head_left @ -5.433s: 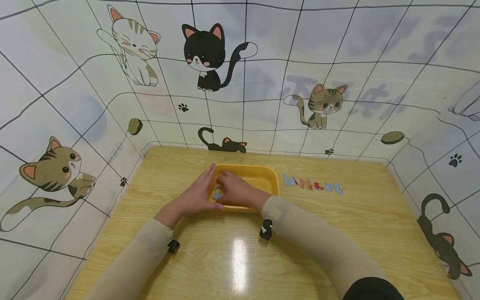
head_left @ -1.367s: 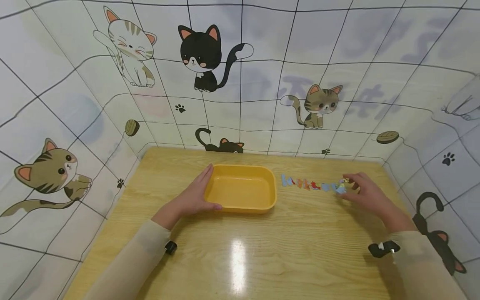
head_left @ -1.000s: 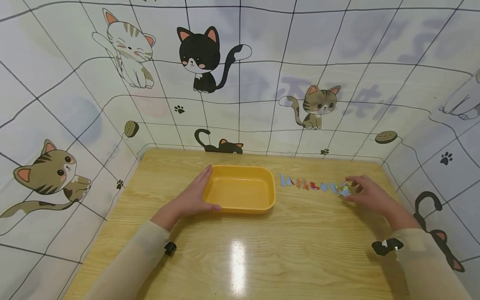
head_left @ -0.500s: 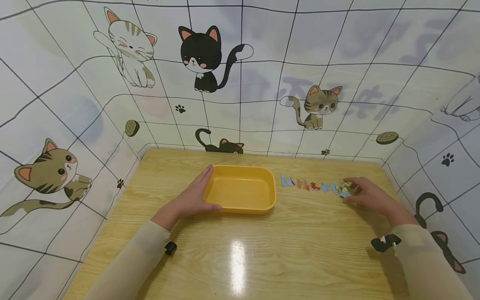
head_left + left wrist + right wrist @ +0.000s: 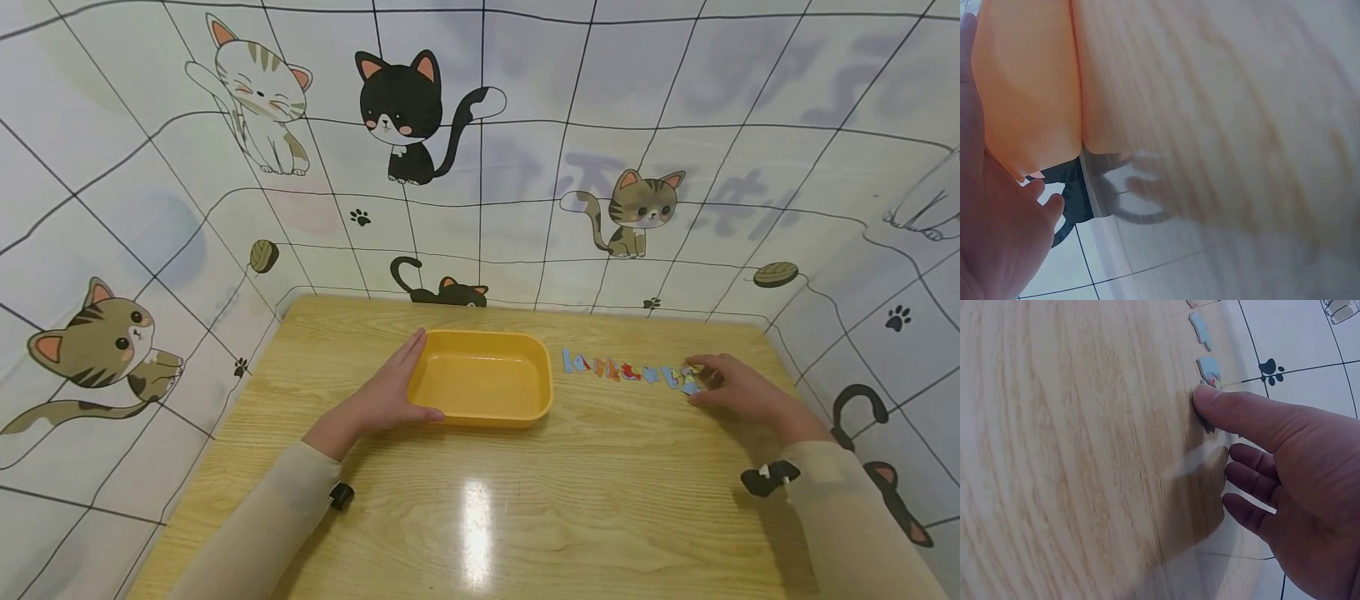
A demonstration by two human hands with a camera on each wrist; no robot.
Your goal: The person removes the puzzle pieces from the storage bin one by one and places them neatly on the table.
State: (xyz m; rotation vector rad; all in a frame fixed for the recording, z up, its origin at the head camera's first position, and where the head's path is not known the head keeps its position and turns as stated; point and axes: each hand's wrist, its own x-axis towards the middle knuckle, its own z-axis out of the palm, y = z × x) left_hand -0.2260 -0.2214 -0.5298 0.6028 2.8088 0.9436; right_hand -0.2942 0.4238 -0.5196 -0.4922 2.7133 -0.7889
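Observation:
My left hand (image 5: 378, 400) holds the left end of a yellow plastic tray (image 5: 480, 418), thumb along the near side and fingers toward the far side. In the left wrist view, the tray (image 5: 1032, 81) looks orange, with the hand (image 5: 1004, 237) against it. Right of the tray, several small printed puzzle pieces (image 5: 630, 372) lie in a row. At its right end my right hand (image 5: 738, 396) pinches a blue and yellow puzzle piece (image 5: 689, 387) at the table. In the right wrist view the thumb of that hand (image 5: 1310, 462) covers most of the piece.
The wooden table (image 5: 585, 508) meets a cloth wall (image 5: 525, 167) printed with cats and grid lines at the back and sides. Dark straps with small devices (image 5: 771, 478) sit at both wrists.
My right hand has left the tray and moved to the row's right end with a puzzle piece, which has been lowered and shifted slightly there. The left hand stays on the tray.

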